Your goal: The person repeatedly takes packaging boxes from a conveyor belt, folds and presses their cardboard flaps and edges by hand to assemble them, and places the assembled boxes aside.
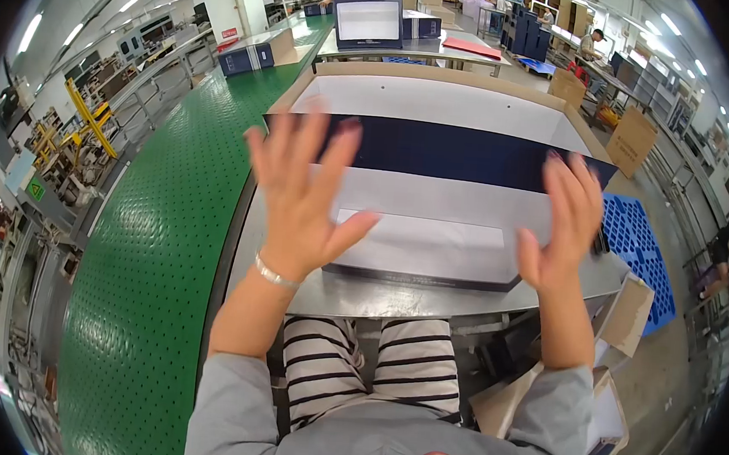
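The large box (434, 199), its inside white with a dark blue band, sits on the metal table (410, 302), the left hand (304, 185) and right hand (562, 212) open with fingers spread above its near corners.

Left hand (301, 196), right hand (563, 220) apparently open

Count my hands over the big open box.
2: the left hand over the left side of the box, the right hand over its right side. Neither is hidden.
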The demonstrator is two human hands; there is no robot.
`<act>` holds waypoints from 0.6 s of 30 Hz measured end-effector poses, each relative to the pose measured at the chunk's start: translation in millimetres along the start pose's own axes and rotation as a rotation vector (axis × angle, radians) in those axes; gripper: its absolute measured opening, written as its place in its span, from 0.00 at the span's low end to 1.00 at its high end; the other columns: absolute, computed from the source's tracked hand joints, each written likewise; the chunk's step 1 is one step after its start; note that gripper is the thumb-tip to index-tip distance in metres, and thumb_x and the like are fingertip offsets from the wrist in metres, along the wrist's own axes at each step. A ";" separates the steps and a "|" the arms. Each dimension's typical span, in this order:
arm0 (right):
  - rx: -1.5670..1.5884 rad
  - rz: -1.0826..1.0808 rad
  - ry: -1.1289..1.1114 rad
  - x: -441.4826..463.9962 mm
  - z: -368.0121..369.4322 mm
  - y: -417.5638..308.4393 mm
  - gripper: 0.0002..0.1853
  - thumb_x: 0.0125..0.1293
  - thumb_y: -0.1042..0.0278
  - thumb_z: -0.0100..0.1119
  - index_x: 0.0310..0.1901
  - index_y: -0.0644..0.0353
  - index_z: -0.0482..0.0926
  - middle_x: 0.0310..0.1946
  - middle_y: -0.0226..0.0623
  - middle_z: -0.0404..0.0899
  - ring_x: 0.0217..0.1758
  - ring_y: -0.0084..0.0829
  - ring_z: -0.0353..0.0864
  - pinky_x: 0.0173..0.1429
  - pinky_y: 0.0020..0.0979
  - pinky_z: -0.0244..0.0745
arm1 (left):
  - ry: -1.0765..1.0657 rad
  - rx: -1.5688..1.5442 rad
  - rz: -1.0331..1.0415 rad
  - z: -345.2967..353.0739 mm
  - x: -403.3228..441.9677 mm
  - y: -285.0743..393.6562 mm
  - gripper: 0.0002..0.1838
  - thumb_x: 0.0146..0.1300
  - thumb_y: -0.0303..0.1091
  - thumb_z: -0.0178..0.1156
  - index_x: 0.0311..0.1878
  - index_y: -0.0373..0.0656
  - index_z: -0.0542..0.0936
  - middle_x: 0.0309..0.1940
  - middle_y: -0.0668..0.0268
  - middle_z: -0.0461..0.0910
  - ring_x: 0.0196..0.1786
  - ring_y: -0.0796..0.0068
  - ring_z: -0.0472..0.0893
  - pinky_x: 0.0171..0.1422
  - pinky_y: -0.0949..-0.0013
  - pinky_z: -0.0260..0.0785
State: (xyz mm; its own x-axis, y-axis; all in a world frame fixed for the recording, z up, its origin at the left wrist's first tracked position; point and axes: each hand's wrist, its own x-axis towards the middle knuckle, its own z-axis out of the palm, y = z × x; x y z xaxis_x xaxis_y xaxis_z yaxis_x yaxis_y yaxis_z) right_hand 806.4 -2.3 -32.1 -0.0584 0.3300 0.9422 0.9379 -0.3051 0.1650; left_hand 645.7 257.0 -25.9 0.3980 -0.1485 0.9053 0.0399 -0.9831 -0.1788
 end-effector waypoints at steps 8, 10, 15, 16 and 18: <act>0.092 -0.034 0.058 21.0 61.8 -18.2 0.26 0.52 0.67 0.66 0.55 0.62 0.81 0.54 0.37 0.79 0.58 0.39 0.76 0.65 0.39 0.67 | -0.137 0.108 0.064 25.6 18.3 27.9 0.37 0.59 0.63 0.59 0.68 0.53 0.75 0.68 0.64 0.72 0.70 0.60 0.69 0.76 0.49 0.47; 0.127 -0.051 0.056 15.4 67.8 -21.8 0.25 0.51 0.68 0.67 0.54 0.62 0.81 0.54 0.36 0.79 0.57 0.38 0.76 0.63 0.38 0.68 | -0.129 0.066 0.125 33.7 14.7 38.6 0.36 0.59 0.61 0.61 0.68 0.53 0.76 0.66 0.65 0.74 0.66 0.61 0.71 0.74 0.49 0.49; 0.146 -0.102 0.166 19.4 70.0 -25.4 0.19 0.52 0.70 0.66 0.49 0.60 0.84 0.51 0.35 0.80 0.50 0.36 0.77 0.56 0.37 0.69 | -0.024 0.036 0.088 33.9 14.3 43.6 0.33 0.59 0.55 0.64 0.66 0.53 0.76 0.63 0.67 0.75 0.62 0.64 0.73 0.72 0.47 0.51; 0.151 -0.086 0.181 21.9 68.8 -25.7 0.16 0.53 0.70 0.66 0.46 0.59 0.84 0.48 0.33 0.80 0.47 0.35 0.76 0.53 0.36 0.69 | 0.004 0.028 0.083 33.5 15.9 45.2 0.30 0.59 0.53 0.64 0.64 0.53 0.77 0.61 0.68 0.76 0.60 0.65 0.73 0.71 0.49 0.52; 0.160 -0.062 0.220 28.8 71.9 -24.6 0.10 0.55 0.71 0.67 0.40 0.58 0.84 0.41 0.31 0.80 0.41 0.33 0.76 0.46 0.33 0.69 | 0.070 0.018 0.074 37.7 19.9 42.3 0.24 0.60 0.49 0.65 0.59 0.52 0.80 0.56 0.69 0.78 0.56 0.68 0.75 0.68 0.52 0.55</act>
State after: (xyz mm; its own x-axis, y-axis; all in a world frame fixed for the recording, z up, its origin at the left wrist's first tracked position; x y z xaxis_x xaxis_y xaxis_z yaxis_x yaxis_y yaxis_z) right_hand 806.2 79.0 -30.1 -0.1739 0.1360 0.9753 0.9712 -0.1401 0.1927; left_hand 689.8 216.4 -29.9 0.3350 -0.2282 0.9142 0.0298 -0.9672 -0.2524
